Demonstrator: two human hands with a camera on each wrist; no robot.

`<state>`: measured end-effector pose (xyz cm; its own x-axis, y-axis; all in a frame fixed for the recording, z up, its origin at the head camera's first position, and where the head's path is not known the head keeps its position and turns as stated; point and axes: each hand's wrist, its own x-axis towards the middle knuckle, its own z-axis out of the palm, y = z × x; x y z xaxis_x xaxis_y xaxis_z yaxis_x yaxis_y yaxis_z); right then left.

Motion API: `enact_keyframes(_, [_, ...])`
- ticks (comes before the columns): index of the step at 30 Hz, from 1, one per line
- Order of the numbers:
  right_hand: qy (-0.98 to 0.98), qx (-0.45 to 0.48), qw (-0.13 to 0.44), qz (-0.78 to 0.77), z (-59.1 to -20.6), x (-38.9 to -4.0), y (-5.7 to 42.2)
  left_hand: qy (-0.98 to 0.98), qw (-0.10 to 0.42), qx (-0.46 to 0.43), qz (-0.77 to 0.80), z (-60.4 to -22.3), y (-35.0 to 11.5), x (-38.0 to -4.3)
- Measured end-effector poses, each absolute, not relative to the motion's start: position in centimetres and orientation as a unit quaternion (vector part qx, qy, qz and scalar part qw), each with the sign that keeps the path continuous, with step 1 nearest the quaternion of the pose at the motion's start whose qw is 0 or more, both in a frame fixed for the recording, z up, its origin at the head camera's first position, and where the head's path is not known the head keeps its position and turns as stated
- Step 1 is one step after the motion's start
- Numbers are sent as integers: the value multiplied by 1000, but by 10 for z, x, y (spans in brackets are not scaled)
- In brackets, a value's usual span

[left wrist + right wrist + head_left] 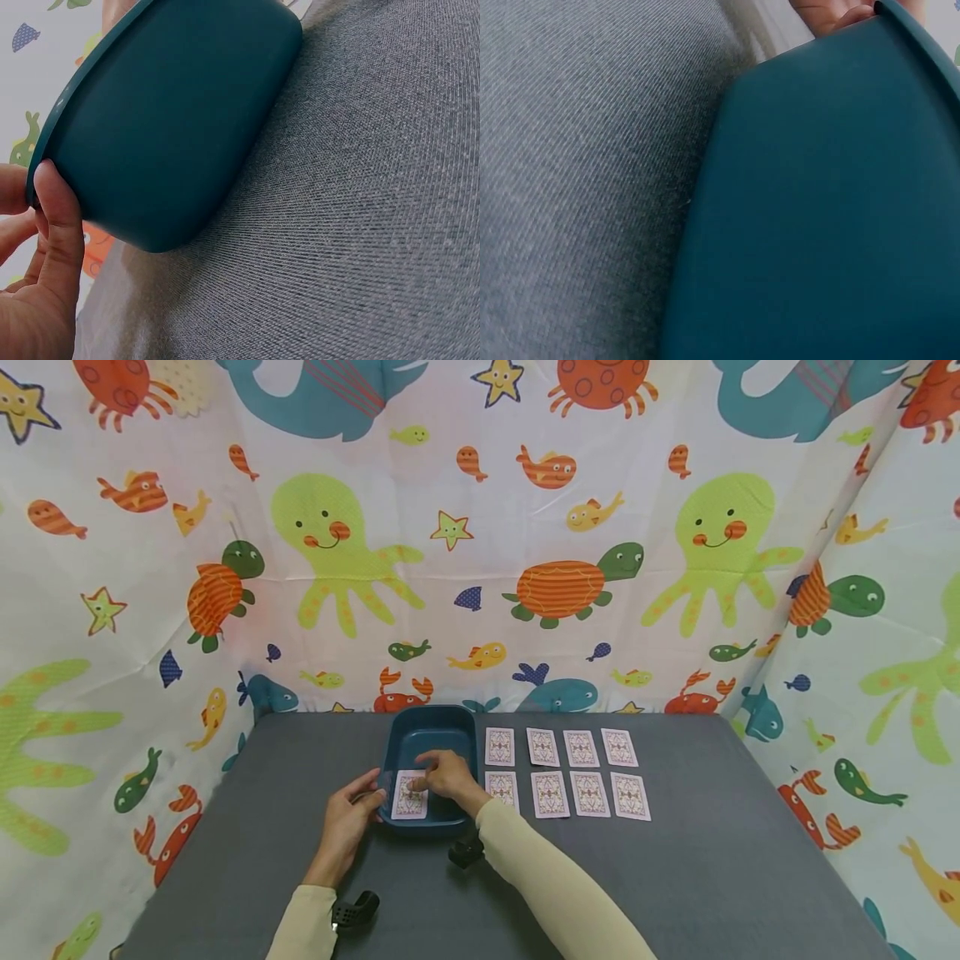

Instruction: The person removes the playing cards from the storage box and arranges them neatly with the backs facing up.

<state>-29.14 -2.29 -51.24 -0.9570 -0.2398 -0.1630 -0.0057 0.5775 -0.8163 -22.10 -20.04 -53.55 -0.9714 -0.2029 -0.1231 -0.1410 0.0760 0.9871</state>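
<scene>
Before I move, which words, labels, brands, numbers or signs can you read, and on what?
No readable text.
Card in the tray: patterned back; any small print illegible.
Eight cards beside it: likewise too small to read.
Tray: pale rim flecks, too blurred to identify.

— What clothing is showing?
— A pale cream left sleeve [302, 922] is filling the frame's bottom, left of centre; a matching right sleeve [558, 885] is running nearer centre.
— Anything else?
— A black strap [356, 912] and a dark, blocky device [466, 852] are accompanying them.
</scene>
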Motion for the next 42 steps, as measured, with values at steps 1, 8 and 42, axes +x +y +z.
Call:
enact_keyframes(1, [882,-68,130,-448,-513,-291,-23,-733,24,117,-669,-536,-201,-221])
enact_keyframes(8, [901,-68,127,-410,-516,-291,-25,-735,24,124,-666,-537,-201,-219])
enact_keyframes(42, [902,-79,70,-419,-520,-294,-26,-739,27,127,-661,-535,-199,-220])
